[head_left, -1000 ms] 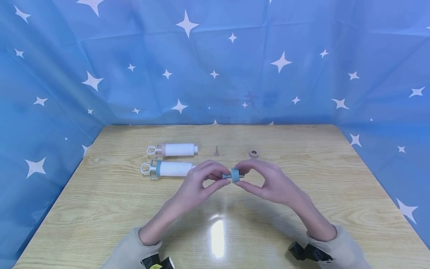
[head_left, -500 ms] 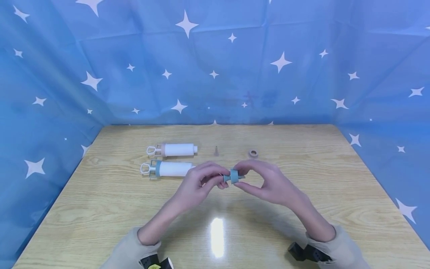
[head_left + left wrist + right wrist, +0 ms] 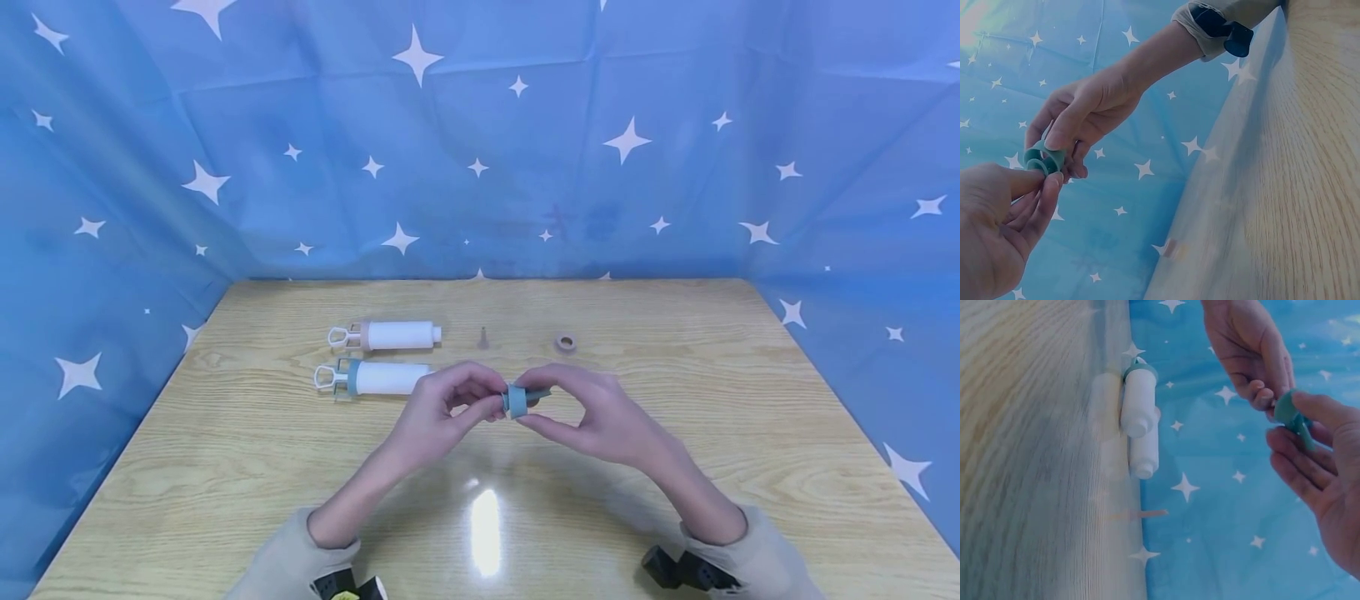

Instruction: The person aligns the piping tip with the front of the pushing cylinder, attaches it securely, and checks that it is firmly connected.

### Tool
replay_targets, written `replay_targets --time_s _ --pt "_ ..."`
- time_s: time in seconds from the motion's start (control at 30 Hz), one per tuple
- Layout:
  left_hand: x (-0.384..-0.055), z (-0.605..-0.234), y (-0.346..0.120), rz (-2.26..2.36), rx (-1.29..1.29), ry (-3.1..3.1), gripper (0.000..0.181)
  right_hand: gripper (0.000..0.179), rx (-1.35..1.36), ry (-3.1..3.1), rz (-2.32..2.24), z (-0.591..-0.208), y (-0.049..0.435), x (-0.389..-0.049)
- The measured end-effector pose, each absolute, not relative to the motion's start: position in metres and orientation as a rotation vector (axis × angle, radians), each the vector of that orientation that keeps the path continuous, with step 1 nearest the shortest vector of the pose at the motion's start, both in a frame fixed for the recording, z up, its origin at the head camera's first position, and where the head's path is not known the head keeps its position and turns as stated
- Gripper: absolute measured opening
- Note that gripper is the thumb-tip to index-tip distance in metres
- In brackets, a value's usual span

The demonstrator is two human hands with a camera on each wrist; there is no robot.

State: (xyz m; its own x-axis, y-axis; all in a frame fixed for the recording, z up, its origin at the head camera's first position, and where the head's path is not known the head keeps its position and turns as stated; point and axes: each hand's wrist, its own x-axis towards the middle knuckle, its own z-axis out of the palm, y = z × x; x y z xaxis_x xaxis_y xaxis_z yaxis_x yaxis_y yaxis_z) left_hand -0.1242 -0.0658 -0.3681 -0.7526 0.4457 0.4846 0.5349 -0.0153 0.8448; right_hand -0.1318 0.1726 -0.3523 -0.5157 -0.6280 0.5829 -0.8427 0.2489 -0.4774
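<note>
Above the table, my two hands meet at a small teal ring (image 3: pixel 517 401) with a teal nozzle (image 3: pixel 1305 434) passing through it. My right hand (image 3: pixel 600 412) pinches the ring between thumb and fingers, and the slim end of the nozzle pokes out on that hand's side. From the other side, my left hand (image 3: pixel 442 408) holds the nozzle's flared end at its fingertips, close against the ring. Behind the left hand lies a white syringe (image 3: pixel 390 377) with a teal collar and looped handle; its front tip is hidden by that hand.
A second white syringe (image 3: pixel 400 335) with a pinkish collar lies behind the first. Further right, a small pinkish nozzle (image 3: pixel 483 338) stands on the wooden table (image 3: pixel 675 333), then a pinkish ring (image 3: pixel 566 342). A blue star-patterned cloth (image 3: pixel 480 125) hangs around the back and sides.
The nozzle has slid deeper into the ring, its flared end now at the ring's left side. The ring has shifted slightly left and down with the right hand.
</note>
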Motion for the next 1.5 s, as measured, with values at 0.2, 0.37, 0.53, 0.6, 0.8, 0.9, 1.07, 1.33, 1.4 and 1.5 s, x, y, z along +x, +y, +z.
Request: replay_targets --time_s 0.2,0.37,0.53,0.6,0.8,0.9,1.07,1.33,1.4,1.5 --pt "-0.124 -0.369 -0.064 -1.895 -1.053 -2.144 0.016 0.031 1.401 -2.227 1.151 -0.354 0.170 -0.131" --pt "-0.123 -0.371 -0.064 -1.898 -1.021 -2.143 0.016 0.030 1.408 -2.217 1.171 -0.355 0.168 -0.130" --pt "-0.123 -0.372 -0.063 -1.879 -0.999 -2.139 0.015 0.031 1.395 -2.221 1.183 -0.356 0.167 -0.129" --pt "-0.123 -0.373 -0.063 -1.878 -0.994 -2.130 0.014 0.031 1.383 -2.225 1.183 -0.356 0.167 -0.128" --pt "-0.122 -0.373 -0.063 -1.889 -0.985 -2.083 0.015 0.030 1.368 -2.206 1.180 -0.357 0.165 -0.127" --pt "-0.123 -0.373 -0.063 -1.888 -0.976 -2.071 0.016 0.029 1.375 -2.187 1.189 -0.358 0.164 -0.128" --pt "-0.122 -0.374 -0.062 -1.880 -0.972 -2.055 0.016 0.028 1.379 -2.190 1.204 -0.358 0.162 -0.127" --pt "-0.120 -0.377 -0.059 -1.856 -0.921 -2.043 0.017 0.028 1.351 -2.240 1.212 -0.358 0.160 -0.126" --pt "-0.119 -0.378 -0.059 -1.856 -0.907 -2.044 0.017 0.028 1.343 -2.248 1.211 -0.359 0.160 -0.126" --pt "-0.120 -0.380 -0.058 -1.857 -0.896 -2.040 0.017 0.029 1.342 -2.237 1.209 -0.360 0.160 -0.127"
